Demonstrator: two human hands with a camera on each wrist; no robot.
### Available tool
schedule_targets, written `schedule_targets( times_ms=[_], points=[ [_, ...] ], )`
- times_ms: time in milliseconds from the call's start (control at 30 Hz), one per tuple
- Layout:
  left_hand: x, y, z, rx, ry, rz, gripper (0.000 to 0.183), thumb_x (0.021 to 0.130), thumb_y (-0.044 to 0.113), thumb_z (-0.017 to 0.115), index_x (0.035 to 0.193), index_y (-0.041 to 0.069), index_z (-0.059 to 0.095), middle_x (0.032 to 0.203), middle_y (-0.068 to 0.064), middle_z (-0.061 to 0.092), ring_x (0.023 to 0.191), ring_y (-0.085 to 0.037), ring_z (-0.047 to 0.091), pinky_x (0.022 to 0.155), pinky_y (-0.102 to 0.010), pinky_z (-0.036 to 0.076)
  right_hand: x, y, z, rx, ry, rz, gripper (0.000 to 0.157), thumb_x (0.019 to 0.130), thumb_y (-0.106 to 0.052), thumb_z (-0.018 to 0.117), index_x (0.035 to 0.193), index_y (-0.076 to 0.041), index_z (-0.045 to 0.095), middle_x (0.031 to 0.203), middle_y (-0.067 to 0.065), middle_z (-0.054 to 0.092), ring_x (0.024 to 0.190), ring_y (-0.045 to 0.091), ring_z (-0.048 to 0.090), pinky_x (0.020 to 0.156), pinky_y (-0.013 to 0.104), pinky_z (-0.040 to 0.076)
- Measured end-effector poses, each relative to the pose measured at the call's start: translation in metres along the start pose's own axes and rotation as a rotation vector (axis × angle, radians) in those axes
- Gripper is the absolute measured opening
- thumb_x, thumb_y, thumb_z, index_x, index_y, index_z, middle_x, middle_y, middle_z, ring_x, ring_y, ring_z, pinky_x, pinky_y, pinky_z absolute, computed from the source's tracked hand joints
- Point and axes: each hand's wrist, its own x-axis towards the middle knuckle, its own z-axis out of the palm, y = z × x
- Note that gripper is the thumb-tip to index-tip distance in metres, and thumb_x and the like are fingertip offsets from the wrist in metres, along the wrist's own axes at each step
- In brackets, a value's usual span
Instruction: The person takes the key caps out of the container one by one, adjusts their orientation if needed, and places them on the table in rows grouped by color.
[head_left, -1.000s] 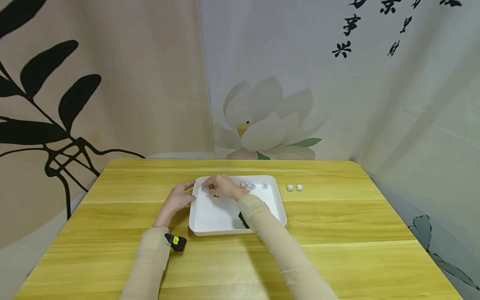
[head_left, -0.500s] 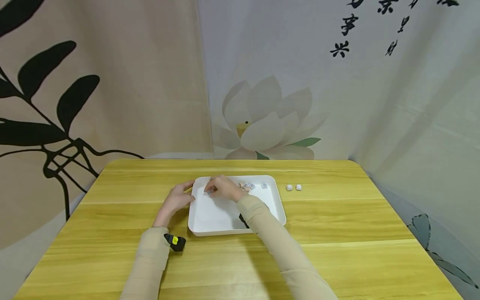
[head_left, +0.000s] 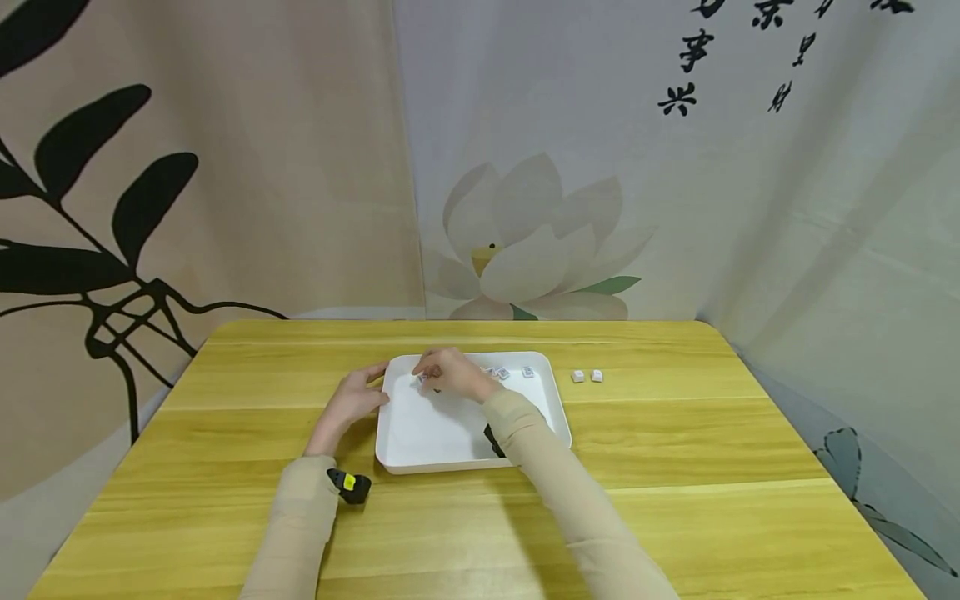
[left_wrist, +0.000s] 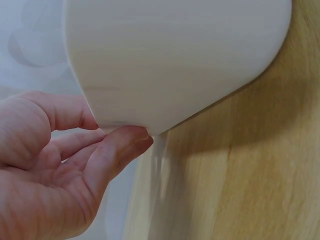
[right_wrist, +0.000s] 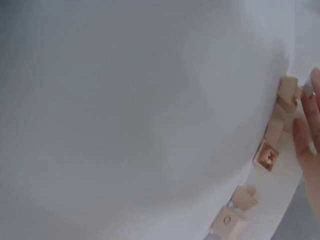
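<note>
A shallow white tray (head_left: 442, 442) lies on the wooden table. My left hand (head_left: 358, 402) holds its far left corner; in the left wrist view, thumb and forefinger pinch the tray wall (left_wrist: 180, 65). My right hand (head_left: 453, 372) reaches over the far side of the tray, fingertips bent down at a small pale keycap (right_wrist: 308, 90). Several keycaps line the far wall: one marked with a ring (right_wrist: 227, 222), another upturned keycap (right_wrist: 266, 156) showing its stem socket. Right of the hand sits a separate keycap (head_left: 528, 372). The hand partly hides the row.
On the table right of the tray stand two white keycaps (head_left: 577, 376), side by side. Dark cameras are strapped to both wrists. Behind the table's far edge hangs a printed curtain (head_left: 536, 242).
My right hand has shifted slightly right along the tray's far side. Keycaps near the far left corner have moved right, toward its fingers. The left hand keeps its hold on the tray.
</note>
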Motion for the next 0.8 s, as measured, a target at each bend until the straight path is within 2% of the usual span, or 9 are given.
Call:
schedule_targets(
  times_ms=[100,267,500,667,800],
  points=[
    [0.000,0.000,0.000,-0.010,-0.002,0.002,0.071,0.082,-0.003,0.049,0.148,-0.001,0.026,0.153,-0.024,0.028,0.132,-0.039,0.043,0.082,-0.030,0.054,-0.004,0.004,-0.006,0.111,-0.003,0.045,0.024,0.086,-0.004,0.065,0.109,0.000,0.069,0.114,0.013,0.065,0.088,0.015,0.063,0.072,0.017,0.052],
    [-0.002,0.001,0.000,-0.021,-0.003,-0.004,0.071,0.082,-0.004,0.049,0.149,-0.001,0.026,0.154,-0.024,0.027,0.131,-0.038,0.043,0.079,-0.029,0.054,-0.015,0.008,-0.020,0.225,-0.030,0.088,0.026,0.090,-0.008,0.061,0.114,-0.001,0.068,0.113,0.010,0.070,0.093,0.014,0.065,0.079,0.020,0.052],
    [-0.001,0.001,0.001,-0.034,-0.012,0.006,0.071,0.083,-0.005,0.050,0.149,-0.001,0.025,0.154,-0.024,0.025,0.133,-0.040,0.040,0.085,-0.035,0.055,-0.042,0.012,-0.056,0.327,0.029,0.119,0.032,0.090,-0.005,0.059,0.122,0.000,0.062,0.118,0.019,0.065,0.098,0.025,0.064,0.088,0.045,0.053],
    [-0.002,0.001,0.001,-0.043,-0.015,0.011,0.071,0.082,-0.005,0.050,0.149,-0.002,0.025,0.154,-0.025,0.025,0.134,-0.041,0.039,0.086,-0.036,0.055,-0.067,0.028,-0.081,0.390,0.122,0.153,0.033,0.089,-0.003,0.061,0.121,0.002,0.062,0.120,0.023,0.064,0.103,0.025,0.065,0.089,0.035,0.055],
    [-0.001,0.001,0.001,-0.043,-0.017,0.007,0.072,0.082,-0.005,0.049,0.149,-0.002,0.024,0.154,-0.024,0.025,0.134,-0.041,0.039,0.087,-0.036,0.054,-0.088,0.046,-0.100,0.422,0.201,0.196,0.032,0.087,-0.005,0.065,0.118,0.003,0.064,0.118,0.020,0.064,0.103,0.022,0.065,0.088,0.030,0.055]
  ],
)
